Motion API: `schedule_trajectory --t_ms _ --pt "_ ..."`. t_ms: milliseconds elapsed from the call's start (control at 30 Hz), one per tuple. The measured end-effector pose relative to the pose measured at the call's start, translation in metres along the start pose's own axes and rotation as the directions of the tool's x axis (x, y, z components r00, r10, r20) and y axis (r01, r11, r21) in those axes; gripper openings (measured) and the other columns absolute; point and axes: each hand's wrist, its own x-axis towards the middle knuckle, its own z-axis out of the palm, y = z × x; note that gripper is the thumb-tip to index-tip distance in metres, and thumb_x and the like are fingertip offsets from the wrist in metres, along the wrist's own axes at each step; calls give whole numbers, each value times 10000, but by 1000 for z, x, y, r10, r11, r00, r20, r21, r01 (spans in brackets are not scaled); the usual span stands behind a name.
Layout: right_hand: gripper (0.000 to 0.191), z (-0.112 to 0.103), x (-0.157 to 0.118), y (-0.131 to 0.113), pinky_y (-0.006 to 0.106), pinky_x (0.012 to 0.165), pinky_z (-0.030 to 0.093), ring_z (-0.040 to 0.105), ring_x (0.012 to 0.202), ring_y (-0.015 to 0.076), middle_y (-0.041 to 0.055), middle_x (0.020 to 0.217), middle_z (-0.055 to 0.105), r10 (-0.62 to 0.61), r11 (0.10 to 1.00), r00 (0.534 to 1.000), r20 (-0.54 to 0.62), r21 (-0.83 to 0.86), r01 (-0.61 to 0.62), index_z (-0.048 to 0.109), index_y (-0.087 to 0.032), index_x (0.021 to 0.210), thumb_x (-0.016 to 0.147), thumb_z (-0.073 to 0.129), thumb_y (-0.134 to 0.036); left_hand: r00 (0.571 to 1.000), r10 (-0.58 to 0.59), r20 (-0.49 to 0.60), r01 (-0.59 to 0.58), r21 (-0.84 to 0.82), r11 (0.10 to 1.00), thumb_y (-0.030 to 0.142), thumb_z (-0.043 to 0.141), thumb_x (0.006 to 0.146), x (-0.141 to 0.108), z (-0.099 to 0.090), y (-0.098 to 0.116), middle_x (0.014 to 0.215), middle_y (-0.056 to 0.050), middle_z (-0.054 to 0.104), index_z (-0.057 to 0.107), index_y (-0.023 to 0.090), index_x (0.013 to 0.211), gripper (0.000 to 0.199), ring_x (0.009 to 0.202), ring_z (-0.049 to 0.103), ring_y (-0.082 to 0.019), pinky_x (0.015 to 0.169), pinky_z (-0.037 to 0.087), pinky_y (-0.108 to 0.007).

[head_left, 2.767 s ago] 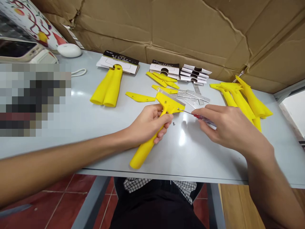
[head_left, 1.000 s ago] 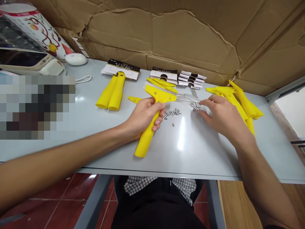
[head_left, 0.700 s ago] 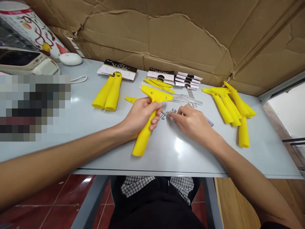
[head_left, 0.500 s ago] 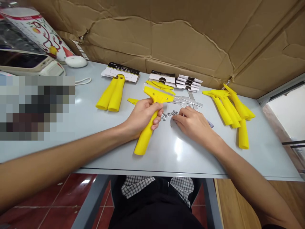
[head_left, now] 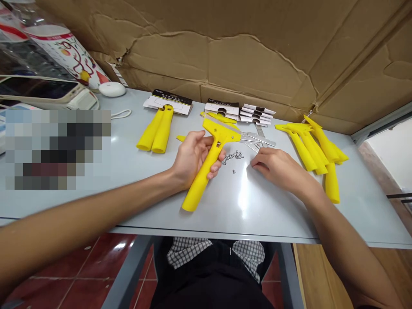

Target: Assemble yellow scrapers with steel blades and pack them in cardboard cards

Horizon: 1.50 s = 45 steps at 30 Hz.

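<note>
My left hand (head_left: 198,156) is palm up with its fingers curled under the handle of a yellow scraper (head_left: 206,169), the thumb lifted off it. The scraper's wide head carries a thin metal blade strip and points away from me. Right of it, a small pile of screws (head_left: 233,156) lies on the table, with one loose screw (head_left: 234,171) closer to me. My right hand (head_left: 277,169) rests beside the pile with fingers curled and closed; whatever is under or in them is hidden. Several flat metal blades (head_left: 257,138) lie just beyond it.
Two yellow handles (head_left: 157,131) and black-and-white packaging cards (head_left: 222,106) lie at the back. More yellow scraper handles (head_left: 305,146) are stacked at right. Far left are a phone (head_left: 38,88), a white mouse-like object (head_left: 112,89) and a plastic bottle (head_left: 61,51). A cardboard sheet (head_left: 206,56) stands behind.
My right hand has drawn back to the right, away from the screws. My left thumb has lifted off the scraper handle, and my left palm has opened a little.
</note>
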Motion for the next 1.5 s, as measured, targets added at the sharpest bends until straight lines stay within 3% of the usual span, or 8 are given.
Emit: schedule_trajectory --t_ms 167,367,500,733,967,1233,1400,1500 --pt "271 -2 2 1 385 815 455 665 908 226 91 1047 747 13 999 999 35 42 -15 790 -225 976 1004 535 -139 998 -51 -24 51 20 998 284 458 1071 1 2 -2 682 -51 668 617 168 848 297 393 520 -118 313 425 -212" --pt "218 -3 1 1 384 795 442 661 909 230 91 1038 772 29 999 998 55 28 -31 759 -223 970 1017 550 -182 998 5 64 -4 -18 1000 293 627 1081 -1 -2 -7 768 -47 730 650 171 1031 133 448 595 -130 349 485 -208" --pt "208 -2 1 3 396 789 444 669 908 236 84 1061 790 36 999 998 49 9 -37 751 -223 1008 1022 544 -200 997 10 78 -6 -61 998 299 765 1020 -1 -3 -7 789 -31 729 680 168 1118 185 484 621 -123 393 517 -199" --pt "259 -1 1 3 402 774 459 684 906 241 91 1055 794 3 1000 999 35 1 -3 780 -221 985 1015 525 -183 998 -23 51 27 -80 996 295 772 1022 -1 -1 -7 787 -18 685 744 117 1072 187 521 605 -98 417 524 -185" --pt "221 0 -1 2 374 758 431 640 842 218 79 987 767 14 1000 1000 1 19 -14 744 -230 938 991 545 -151 996 28 83 -24 -47 999 275 943 858 -1 -3 -9 875 -1 664 669 155 959 316 581 641 -96 425 535 -182" --pt "217 -1 -1 -2 371 731 392 625 835 211 80 1009 766 21 999 1000 18 -31 -20 708 -222 927 1016 522 -153 995 57 82 -64 80 995 336 981 809 -3 -3 -10 854 26 634 619 173 989 435 564 635 -87 413 517 -179" --pt "186 0 -2 -1 378 699 373 618 818 216 65 985 768 32 999 999 20 -45 -31 688 -224 913 1001 541 -150 979 191 67 -200 183 963 356 888 873 -6 0 -16 971 -1 721 584 202 1084 400 497 659 -90 402 525 -215" --pt "187 2 -1 1 379 696 384 611 797 218 59 950 755 41 998 999 18 -45 -40 685 -227 906 1004 540 -162 979 192 73 -203 214 956 371 840 899 -9 1 -19 918 17 732 541 216 1075 380 468 670 -104 422 548 -234"
